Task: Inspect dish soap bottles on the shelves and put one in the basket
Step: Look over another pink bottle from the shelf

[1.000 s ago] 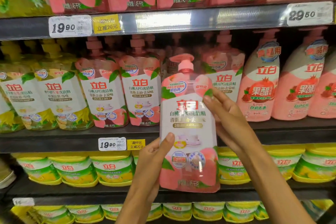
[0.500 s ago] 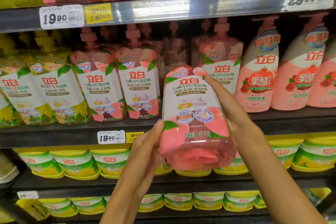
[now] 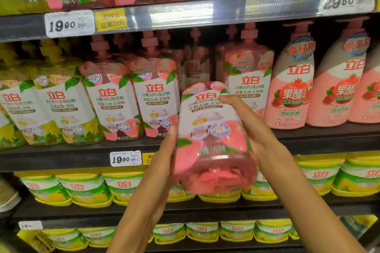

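A pink peach dish soap bottle is held in front of the middle shelf, tipped back so its pink base faces me and its pump is hidden behind it. My left hand holds the bottle's lower left side, fingers behind it and thumb along its edge. My right hand grips the upper right side, with the thumb curled over the label. No basket is in view.
More peach bottles and yellow bottles stand on the middle shelf, with pomegranate bottles to the right. A dark gap sits behind the held bottle. Yellow-green tubs fill the lower shelves. Price tags line the shelf edges.
The bottle went from upright to tipped back, top away from me, so its base now faces me. Both hands stayed on it. The view shifted slightly.
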